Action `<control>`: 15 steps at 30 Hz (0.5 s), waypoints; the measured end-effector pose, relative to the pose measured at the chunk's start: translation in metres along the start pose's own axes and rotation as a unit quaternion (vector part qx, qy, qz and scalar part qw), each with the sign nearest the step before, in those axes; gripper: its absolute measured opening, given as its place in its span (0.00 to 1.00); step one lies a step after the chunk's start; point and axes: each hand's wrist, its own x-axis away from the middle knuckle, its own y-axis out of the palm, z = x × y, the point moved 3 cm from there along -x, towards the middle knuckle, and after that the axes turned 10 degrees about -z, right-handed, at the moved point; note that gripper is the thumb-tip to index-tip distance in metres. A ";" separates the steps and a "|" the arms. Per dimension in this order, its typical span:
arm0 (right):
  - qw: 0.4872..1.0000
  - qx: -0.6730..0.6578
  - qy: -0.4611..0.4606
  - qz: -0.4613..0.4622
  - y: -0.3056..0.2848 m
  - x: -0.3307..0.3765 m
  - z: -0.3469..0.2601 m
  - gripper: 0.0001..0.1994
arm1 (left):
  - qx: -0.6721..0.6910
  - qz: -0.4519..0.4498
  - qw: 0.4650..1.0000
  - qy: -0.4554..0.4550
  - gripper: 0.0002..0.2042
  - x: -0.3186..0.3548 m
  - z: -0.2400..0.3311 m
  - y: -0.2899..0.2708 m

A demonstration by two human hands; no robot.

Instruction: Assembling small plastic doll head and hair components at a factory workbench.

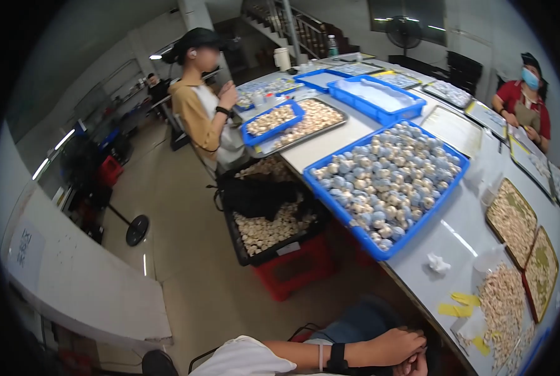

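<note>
My left hand (396, 346), with a black watch and a pale band on its wrist, is held over my lap beside the table edge. Its fingers are curled in against my right hand (419, 365), which shows only in part below it, closed too. What lies between the fingers, if anything, is hidden. Nearest on the white table (412, 285) are a crumpled white tissue (438, 263), strips of yellow tape (455, 309) and a heap of small cream-coloured pieces (503, 307).
A blue tray (380, 249) holds many small round blue-and-cream pieces. Dark-rimmed trays (523, 241) of cream pieces stand at right. A black crate (239, 250) sits on a red stool (295, 269). One person (198, 119) stands at far left, another (526, 106) works across the table.
</note>
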 end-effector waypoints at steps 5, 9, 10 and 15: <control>0.995 0.096 -0.015 0.034 0.013 -0.013 -0.006 0.16 | -0.019 0.011 0.999 -0.042 0.06 0.003 -0.005 -0.015; 0.987 0.148 -0.043 0.049 0.009 -0.023 -0.004 0.16 | -0.064 0.022 0.997 -0.032 0.06 0.000 -0.005 -0.022; 0.983 0.165 -0.053 0.061 0.011 -0.023 -0.004 0.16 | -0.065 0.023 0.997 -0.035 0.06 0.000 -0.005 -0.022; 0.977 0.203 -0.060 0.038 -0.001 -0.028 -0.004 0.15 | -0.104 0.018 0.994 -0.034 0.06 0.001 -0.003 -0.020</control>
